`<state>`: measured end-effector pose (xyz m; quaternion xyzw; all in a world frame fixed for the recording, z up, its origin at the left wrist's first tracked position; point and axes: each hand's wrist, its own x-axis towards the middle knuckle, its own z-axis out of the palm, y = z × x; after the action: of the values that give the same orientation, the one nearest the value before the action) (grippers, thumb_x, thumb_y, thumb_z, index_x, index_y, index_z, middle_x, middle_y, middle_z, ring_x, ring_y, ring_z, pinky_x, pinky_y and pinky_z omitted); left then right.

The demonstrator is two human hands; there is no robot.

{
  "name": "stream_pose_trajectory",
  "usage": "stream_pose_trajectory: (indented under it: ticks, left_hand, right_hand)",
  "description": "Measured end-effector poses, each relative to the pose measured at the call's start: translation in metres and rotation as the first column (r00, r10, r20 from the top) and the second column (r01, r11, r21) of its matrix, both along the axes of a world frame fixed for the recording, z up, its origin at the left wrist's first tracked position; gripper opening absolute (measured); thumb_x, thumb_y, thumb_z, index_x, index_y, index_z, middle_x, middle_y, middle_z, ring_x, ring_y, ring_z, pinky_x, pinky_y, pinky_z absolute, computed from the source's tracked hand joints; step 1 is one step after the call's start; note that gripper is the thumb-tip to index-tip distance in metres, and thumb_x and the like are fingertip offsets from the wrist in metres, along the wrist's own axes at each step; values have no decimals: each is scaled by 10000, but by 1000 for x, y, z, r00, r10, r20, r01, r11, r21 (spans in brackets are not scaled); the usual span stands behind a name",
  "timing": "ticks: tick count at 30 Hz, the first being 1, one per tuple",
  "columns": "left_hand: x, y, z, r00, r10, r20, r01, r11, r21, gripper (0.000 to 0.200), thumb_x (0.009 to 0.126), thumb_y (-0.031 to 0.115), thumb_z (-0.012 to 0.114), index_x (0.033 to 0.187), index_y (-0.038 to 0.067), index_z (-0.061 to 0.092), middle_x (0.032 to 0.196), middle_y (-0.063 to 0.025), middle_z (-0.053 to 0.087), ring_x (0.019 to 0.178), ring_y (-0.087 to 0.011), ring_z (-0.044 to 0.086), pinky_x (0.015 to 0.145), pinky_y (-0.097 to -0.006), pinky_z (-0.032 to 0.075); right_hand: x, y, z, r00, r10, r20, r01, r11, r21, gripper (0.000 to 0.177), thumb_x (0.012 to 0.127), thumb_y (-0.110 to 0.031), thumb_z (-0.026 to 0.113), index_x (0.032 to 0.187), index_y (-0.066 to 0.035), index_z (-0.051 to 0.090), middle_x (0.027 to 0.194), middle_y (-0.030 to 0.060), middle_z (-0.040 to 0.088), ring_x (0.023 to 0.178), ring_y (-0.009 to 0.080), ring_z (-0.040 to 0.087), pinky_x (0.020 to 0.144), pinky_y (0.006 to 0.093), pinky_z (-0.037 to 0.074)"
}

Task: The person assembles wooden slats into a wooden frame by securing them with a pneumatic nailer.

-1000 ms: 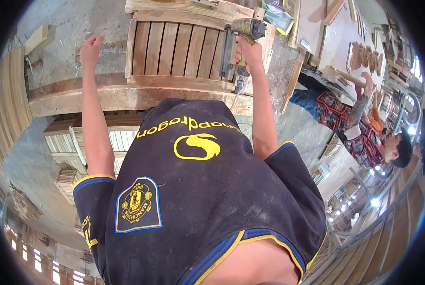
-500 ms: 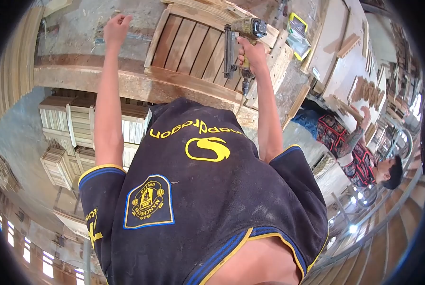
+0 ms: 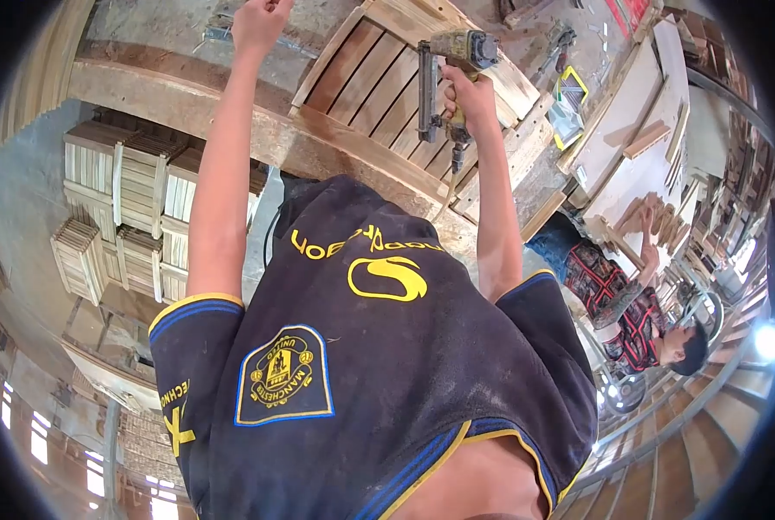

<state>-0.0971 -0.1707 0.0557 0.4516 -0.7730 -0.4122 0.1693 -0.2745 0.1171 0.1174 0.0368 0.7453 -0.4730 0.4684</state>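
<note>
My right hand [image 3: 474,100] is wrapped round the grip of a nail gun [image 3: 463,50], whose long dark magazine is on its left side. A hose runs down from the grip. The gun is over the right part of a slatted wooden panel [image 3: 363,71] with a frame around its slats. My left hand [image 3: 262,24] is at the top edge of the view, beyond the panel's left corner, with its fingers curled together and partly cut off. What they hold, if anything, is too small to tell.
The panel lies on a worn workbench [image 3: 179,97]. Stacks of wooden slats [image 3: 136,186] stand below left. A yellow-edged tray [image 3: 567,108] is to the right. Another person [image 3: 617,299] works at a board-covered table [image 3: 617,143] at the far right.
My left hand has moved up and right, towards the top edge. The panel, bench and tray have shifted in view. The nail gun stays in my right hand. The other person's hands have moved at the wood pieces.
</note>
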Motion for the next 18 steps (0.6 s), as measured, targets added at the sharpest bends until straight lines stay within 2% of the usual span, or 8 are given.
stream_pose_trajectory:
  ticks: [2,4,7,9,11,14,16,18]
  left_hand:
    - [2,-5,-3,1000,7,-2,-6,1000,17,240,830,221,579,731,11,638,589,-70,555,521,-191,517,531,-346,437]
    - [0,-3,1,980,-111,167,128,987,-94,253,818,228,577,723,4,646,614,-95,614,559,-221,579,546,-359,462]
    - [-1,0,11,974,-108,198,123,990,-69,277,814,237,571,693,-1,642,637,-114,644,588,-243,613,568,-355,482]
    - [-2,5,25,981,-63,182,70,997,-28,282,817,239,563,693,-2,642,624,-113,638,580,-246,609,568,-353,485]
    - [-2,6,31,985,-28,169,25,999,21,287,820,240,556,692,-2,643,612,-113,632,572,-249,605,569,-352,487]
    - [-2,6,34,990,-51,133,55,998,-27,300,823,239,540,686,-10,635,613,-121,629,574,-251,606,573,-353,489]
    - [-3,7,44,986,-65,152,51,994,92,296,816,229,532,681,-18,621,611,-136,621,576,-264,604,572,-364,480]
    - [-3,4,29,991,-63,122,58,997,44,292,814,225,534,674,-20,611,605,-143,611,567,-272,597,565,-370,473]
  right_hand:
    - [0,-12,5,1000,-23,17,23,999,-38,175,823,-164,643,790,-34,529,550,14,456,397,118,432,357,295,353]
    - [-1,-31,8,999,33,0,-33,998,-61,169,828,-159,638,797,-31,531,548,15,453,398,119,433,357,297,349]
    - [0,-54,4,995,98,19,-96,993,-72,168,833,-162,634,811,-27,536,547,16,450,404,118,436,360,297,349]
    - [2,-66,1,987,161,17,-160,986,-50,222,822,-235,637,847,-27,567,546,-3,424,418,102,422,384,280,367]
    - [4,-75,-3,980,196,-15,-196,980,-35,221,823,-235,639,837,-27,563,545,-4,425,418,104,425,385,282,370]
    - [7,-74,-3,976,211,-48,-211,978,-1,217,822,-224,645,792,-32,548,546,-1,443,419,107,436,387,282,379]
    - [13,-62,2,961,264,-82,-265,964,6,209,821,-214,651,778,-36,549,555,4,464,430,101,449,389,276,380]
    - [26,-38,-1,937,334,-104,-334,942,13,186,810,-191,659,774,-40,557,572,18,503,432,103,458,401,276,385]
